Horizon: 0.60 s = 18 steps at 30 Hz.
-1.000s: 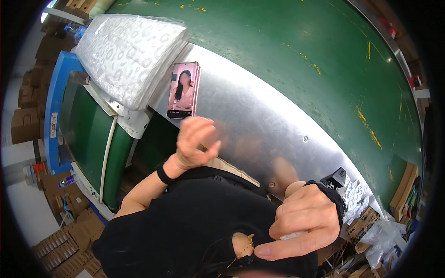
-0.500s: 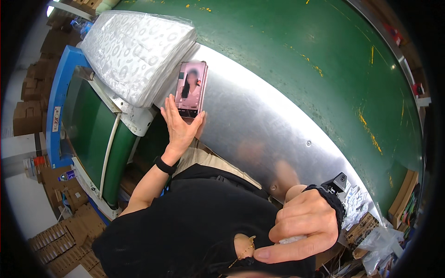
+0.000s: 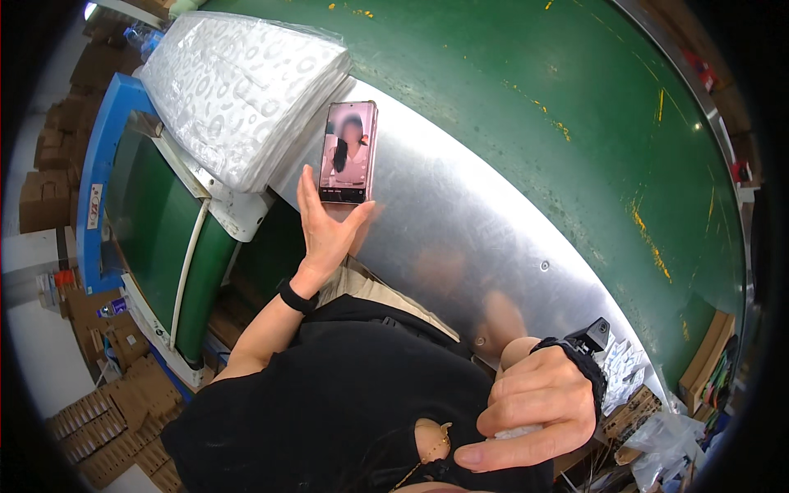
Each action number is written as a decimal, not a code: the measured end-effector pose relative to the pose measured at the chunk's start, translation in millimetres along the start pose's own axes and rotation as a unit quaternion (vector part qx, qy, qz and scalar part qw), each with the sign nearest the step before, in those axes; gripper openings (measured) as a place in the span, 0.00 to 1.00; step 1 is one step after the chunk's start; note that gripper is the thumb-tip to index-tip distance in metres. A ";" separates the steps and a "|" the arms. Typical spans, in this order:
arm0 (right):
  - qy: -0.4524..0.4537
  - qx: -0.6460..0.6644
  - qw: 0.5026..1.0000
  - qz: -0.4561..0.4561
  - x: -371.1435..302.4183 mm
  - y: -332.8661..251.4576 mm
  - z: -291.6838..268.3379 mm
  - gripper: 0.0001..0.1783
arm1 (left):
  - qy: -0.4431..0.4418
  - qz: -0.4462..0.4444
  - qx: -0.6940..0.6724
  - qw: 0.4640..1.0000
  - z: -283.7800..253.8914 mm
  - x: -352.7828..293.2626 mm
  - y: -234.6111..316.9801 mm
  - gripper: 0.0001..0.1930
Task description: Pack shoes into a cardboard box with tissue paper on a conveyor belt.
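one phone [image 3: 345,156] lies on the metal ledge [image 3: 460,205], just far of the left hand's [image 3: 327,238] open, spread fingers; contact is unclear. near right, one right hand [image 3: 544,398] curls around one whitish piece [image 3: 516,432].

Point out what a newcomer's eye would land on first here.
Probably the lit phone on the bare metal strip, a person on its screen and the left grip spread around its lower end. Next, the plastic-wrapped stack of white, grey-ringed material at upper left, just left of the phone. Then the broad green surface with scuffed yellow marks, stretching across the top and right.
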State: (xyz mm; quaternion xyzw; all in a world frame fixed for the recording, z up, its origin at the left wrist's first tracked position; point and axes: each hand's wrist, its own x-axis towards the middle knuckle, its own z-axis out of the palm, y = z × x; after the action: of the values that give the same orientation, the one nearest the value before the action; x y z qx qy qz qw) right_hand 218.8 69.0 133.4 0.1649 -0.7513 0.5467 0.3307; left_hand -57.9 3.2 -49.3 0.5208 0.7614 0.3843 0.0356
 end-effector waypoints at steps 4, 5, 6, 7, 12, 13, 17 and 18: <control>0.007 -0.049 0.999 0.007 -7.3 1.4 -0.6 0.14 | 0.054 0.138 -0.023 0.989 -14.4 -16.1 -2.5 0.31; 0.008 -0.048 0.999 0.013 -6.8 3.7 0.7 0.14 | 0.050 0.134 -0.026 0.989 -18.7 -18.0 -2.4 0.31; 0.042 -0.054 0.998 0.016 -4.4 6.5 2.3 0.14 | -0.076 0.164 -0.077 0.980 -25.1 -19.1 -0.5 0.24; 0.076 -0.061 0.995 0.019 -2.5 8.6 5.6 0.13 | -0.200 0.193 -0.128 0.952 -29.2 -19.9 3.6 0.18; 0.228 -0.227 0.921 0.221 10.8 7.4 -2.5 0.22 | -0.193 0.366 -0.140 0.900 -3.6 -18.4 21.0 0.07; 0.324 -0.303 0.865 0.236 7.2 28.0 11.3 0.23 | -0.190 0.363 -0.147 0.900 1.3 -23.1 16.6 0.07; 0.348 -0.373 0.784 0.353 -1.0 100.7 18.0 0.35 | -0.175 0.346 -0.132 0.912 15.4 -25.4 14.7 0.07; 0.294 -0.436 0.782 0.335 -12.2 124.0 27.6 0.36 | -0.156 0.339 -0.143 0.917 16.6 -25.9 17.3 0.07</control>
State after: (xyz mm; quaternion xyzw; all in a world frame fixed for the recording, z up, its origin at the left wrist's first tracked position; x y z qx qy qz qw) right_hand 143.3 85.0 31.8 -0.4279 -0.7838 0.2588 0.3681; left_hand -25.3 -6.1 -59.1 0.7904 0.4608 0.3923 0.0958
